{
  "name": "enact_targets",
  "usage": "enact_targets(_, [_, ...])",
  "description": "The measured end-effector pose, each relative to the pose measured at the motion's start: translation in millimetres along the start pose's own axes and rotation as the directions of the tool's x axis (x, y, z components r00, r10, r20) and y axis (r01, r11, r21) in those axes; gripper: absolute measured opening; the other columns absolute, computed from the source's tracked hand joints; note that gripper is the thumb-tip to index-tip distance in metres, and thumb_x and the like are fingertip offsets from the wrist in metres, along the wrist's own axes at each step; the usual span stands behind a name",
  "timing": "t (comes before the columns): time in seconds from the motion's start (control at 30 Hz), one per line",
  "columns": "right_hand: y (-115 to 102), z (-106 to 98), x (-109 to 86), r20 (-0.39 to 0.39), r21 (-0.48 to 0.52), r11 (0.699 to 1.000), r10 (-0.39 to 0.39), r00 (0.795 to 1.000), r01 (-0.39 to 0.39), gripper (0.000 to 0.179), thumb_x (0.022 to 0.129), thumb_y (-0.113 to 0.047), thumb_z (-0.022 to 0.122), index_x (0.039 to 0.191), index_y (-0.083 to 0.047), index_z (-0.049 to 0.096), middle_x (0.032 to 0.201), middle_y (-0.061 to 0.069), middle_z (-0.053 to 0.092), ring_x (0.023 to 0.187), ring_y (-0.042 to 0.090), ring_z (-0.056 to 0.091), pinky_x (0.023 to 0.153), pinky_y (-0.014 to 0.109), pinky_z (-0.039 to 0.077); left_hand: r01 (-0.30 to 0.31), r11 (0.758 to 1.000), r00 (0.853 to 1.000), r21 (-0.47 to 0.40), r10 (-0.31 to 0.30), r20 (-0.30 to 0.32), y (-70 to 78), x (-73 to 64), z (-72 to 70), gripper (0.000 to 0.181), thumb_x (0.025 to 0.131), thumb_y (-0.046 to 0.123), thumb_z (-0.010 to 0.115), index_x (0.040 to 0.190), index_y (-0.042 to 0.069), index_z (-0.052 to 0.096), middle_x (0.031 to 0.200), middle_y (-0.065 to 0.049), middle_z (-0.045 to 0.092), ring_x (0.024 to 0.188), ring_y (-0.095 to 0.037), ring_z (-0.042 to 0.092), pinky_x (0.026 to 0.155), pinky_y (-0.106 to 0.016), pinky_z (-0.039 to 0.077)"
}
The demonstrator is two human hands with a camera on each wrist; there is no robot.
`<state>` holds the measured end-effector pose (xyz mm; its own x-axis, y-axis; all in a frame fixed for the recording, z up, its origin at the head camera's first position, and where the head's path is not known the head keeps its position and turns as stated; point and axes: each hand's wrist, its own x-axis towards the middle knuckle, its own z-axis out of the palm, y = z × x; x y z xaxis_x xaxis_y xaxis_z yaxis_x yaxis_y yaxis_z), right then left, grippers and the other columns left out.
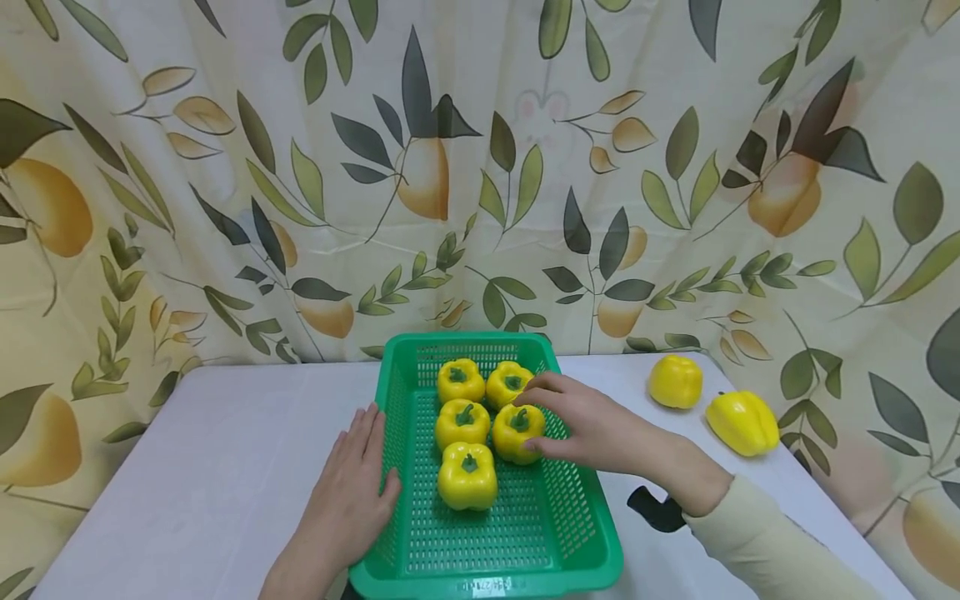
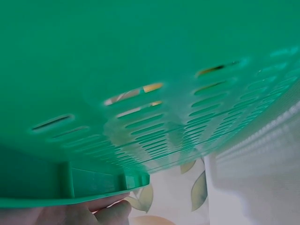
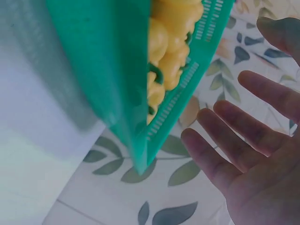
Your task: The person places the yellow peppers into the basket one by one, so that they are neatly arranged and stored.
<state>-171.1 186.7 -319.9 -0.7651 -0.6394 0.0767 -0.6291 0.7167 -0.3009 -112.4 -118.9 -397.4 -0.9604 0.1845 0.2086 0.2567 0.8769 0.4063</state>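
Note:
A green perforated plastic basket holds several yellow bell peppers with green stems, among them a front one. My left hand lies along the basket's left rim with its fingers straight. In the left wrist view its fingers show just under the green rim. Over the right side of the basket hovers my right hand, beside the right-hand pepper. The right wrist view shows this hand's fingers spread apart, nothing held; whether the fingertips touch a pepper I cannot tell.
Two more yellow bell peppers, one upright and one on its side, lie on the white table right of the basket. A black strap shows by my right wrist. Behind the table hangs a leaf-and-fruit patterned curtain.

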Motion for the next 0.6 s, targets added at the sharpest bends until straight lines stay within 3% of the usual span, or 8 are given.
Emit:
enact_targets(0.23, [13.8,-4.1,-10.4,-0.045,0.001,0.999,0.038,0.998,-0.038,0.043,0.09,-0.034,0.071,0.129,-0.018,0.063,0.131,0.003,0.058,0.118,0.022,0.059,0.098,0.046,0.055,0.009,1.0,1.0,-0.004,-0.009,0.011,0.1,0.5,-0.2,0.069,0.096,0.022,0.054,0.153,-0.006,0.027,0.164,-0.021,0.021,0.152,-0.038,0.019,0.121,-0.057,0.023])
enact_targets(0.6, [38.5,-10.7,-35.6,-0.152,-0.025,0.99,0.136,0.979,-0.141,0.044,0.089,-0.032,0.074,0.127,-0.012,0.064,0.13,0.008,0.06,0.113,0.029,0.061,0.089,0.046,0.059,-0.009,1.0,1.0,-0.002,0.009,-0.016,0.1,1.5,1.9,0.069,0.095,0.021,0.055,0.152,-0.007,0.028,0.162,-0.022,0.024,0.151,-0.038,0.021,0.12,-0.058,0.025])
